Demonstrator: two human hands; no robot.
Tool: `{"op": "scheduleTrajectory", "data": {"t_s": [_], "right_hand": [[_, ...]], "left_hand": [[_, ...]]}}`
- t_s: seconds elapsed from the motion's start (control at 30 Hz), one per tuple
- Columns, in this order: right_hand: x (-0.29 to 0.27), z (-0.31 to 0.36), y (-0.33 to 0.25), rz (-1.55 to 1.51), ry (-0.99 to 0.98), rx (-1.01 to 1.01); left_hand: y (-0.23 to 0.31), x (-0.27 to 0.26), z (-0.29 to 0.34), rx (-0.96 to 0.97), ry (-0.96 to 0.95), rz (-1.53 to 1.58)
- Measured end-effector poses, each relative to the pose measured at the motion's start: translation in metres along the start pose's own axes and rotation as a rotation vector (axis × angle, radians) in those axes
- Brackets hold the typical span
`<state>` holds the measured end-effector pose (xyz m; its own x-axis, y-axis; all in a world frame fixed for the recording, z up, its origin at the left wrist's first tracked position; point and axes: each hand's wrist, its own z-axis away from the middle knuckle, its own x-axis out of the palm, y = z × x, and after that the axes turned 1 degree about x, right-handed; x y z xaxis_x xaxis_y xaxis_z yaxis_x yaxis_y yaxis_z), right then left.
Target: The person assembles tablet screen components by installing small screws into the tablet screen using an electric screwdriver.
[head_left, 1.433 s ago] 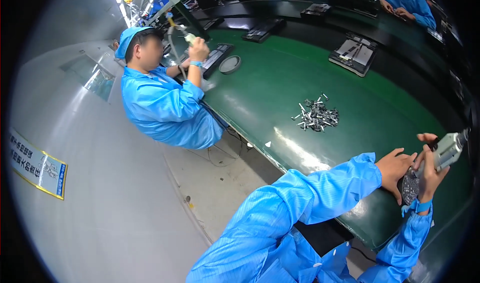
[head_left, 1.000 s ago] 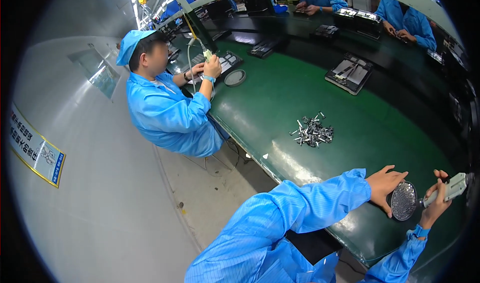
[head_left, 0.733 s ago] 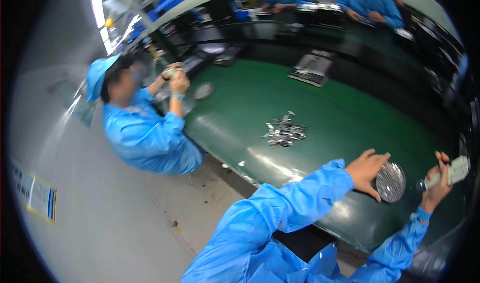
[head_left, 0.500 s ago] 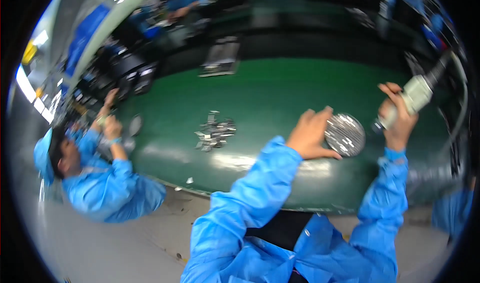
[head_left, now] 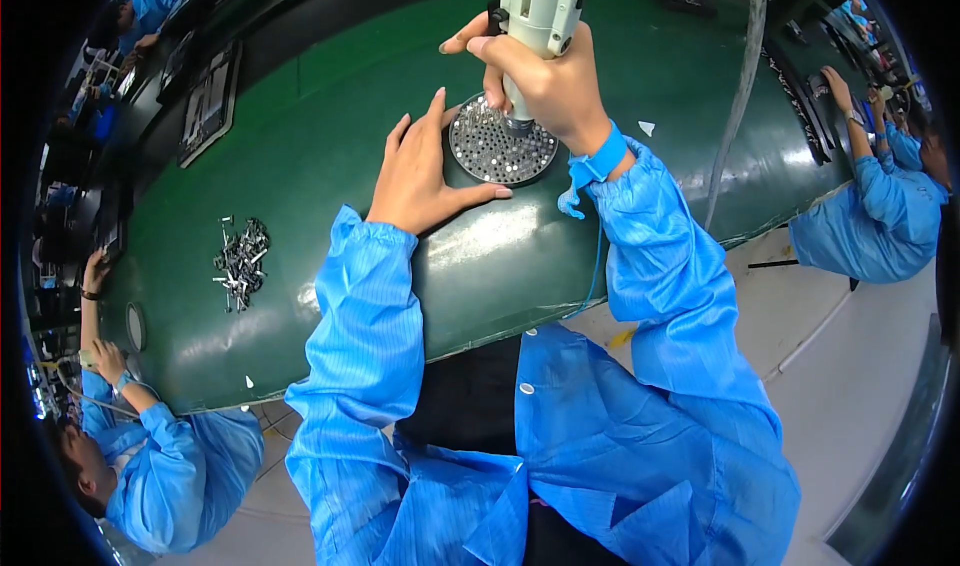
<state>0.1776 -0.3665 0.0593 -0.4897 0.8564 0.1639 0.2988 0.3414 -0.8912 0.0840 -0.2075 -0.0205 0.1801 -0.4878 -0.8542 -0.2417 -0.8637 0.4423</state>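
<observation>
A round dark tray (head_left: 530,174) full of small, shiny, screw-like pieces lies on the green bench. My left hand (head_left: 420,171) curves around its left side, thumb along the near rim and fingers spread by the far left edge. Above the tray, my right hand (head_left: 555,81) is wrapped around a pale powered screwdriver (head_left: 543,6). The tool points down, its tip end low over the pieces; whether it touches them is hard to see. A blue strap (head_left: 600,156) circles my right wrist, with a thin cord hanging from it.
On the green bench (head_left: 330,156) lies a pile of small metal parts (head_left: 241,261) at left. A dark flat panel (head_left: 210,103) rests farther back. A grey cable (head_left: 740,96) hangs right of my arm. Co-workers sit at left (head_left: 180,476) and right (head_left: 880,211).
My right hand has brought the screwdriver from the right of the tray to above it. The left hand stays by the tray's left side. The whole view has turned.
</observation>
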Motion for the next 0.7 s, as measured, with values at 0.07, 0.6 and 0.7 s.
{"op": "scheduleTrajectory", "data": {"t_s": [0.07, 0.6, 0.7], "right_hand": [[-0.002, -0.003, 0.004, 0.02, -0.053, 0.009], [-0.004, -0.008, 0.008, -0.022, -0.108, -0.026], [-0.012, -0.01, 0.008, -0.042, -0.088, -0.033]], "left_hand": [[-0.004, 0.003, 0.002, 0.004, 0.016, -0.005], [-0.002, 0.008, 0.008, 0.08, 0.075, -0.037], [0.001, 0.004, 0.002, 0.111, 0.074, -0.049]]}}
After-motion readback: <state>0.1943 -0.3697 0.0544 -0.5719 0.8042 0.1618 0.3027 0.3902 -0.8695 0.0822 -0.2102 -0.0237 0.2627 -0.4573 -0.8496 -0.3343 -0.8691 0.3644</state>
